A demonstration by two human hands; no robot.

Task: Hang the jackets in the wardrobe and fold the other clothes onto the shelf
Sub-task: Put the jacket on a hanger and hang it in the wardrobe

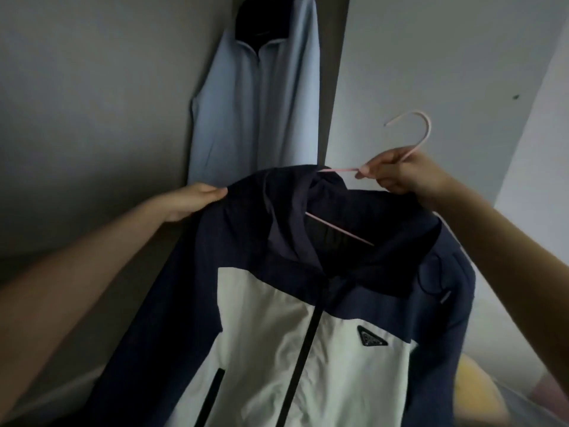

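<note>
Navy above, white below: navy-and-white jacket (pixel 308 318) held up in front of me, filling the middle and 6 o'clock of view, front facing me. Black zip (pixel 303 349) closed down the centre. Black triangular badge (pixel 371 337) on the white chest panel, at 3 o'clock of the zip. Dark drawcord (pixel 431 278) loops down from the hood.

Left hand (pixel 197 201), at 9 o'clock of the collar, grips the jacket's shoulder, fingers curled over the fabric edge.

Right hand (pixel 400 174), at 1 o'clock of the collar, pinches the pink hanger (pixel 412 140) at its neck, thumb and fingers closed round the thin rod. Hook rises free at 1 o'clock of this hand, touching nothing. One hanger arm shows inside the open collar; the other runs from my fingertips toward 9 o'clock and goes under the hood fabric.

Pale blue jacket (pixel 246 118) hangs at 12 o'clock, behind and above the held one, collar up, something dark behind its neck. It sits between a grey panel (pixel 92 103) at 9 o'clock and a lighter wall (pixel 446 57) at 3 o'clock. Light is dim.
</note>
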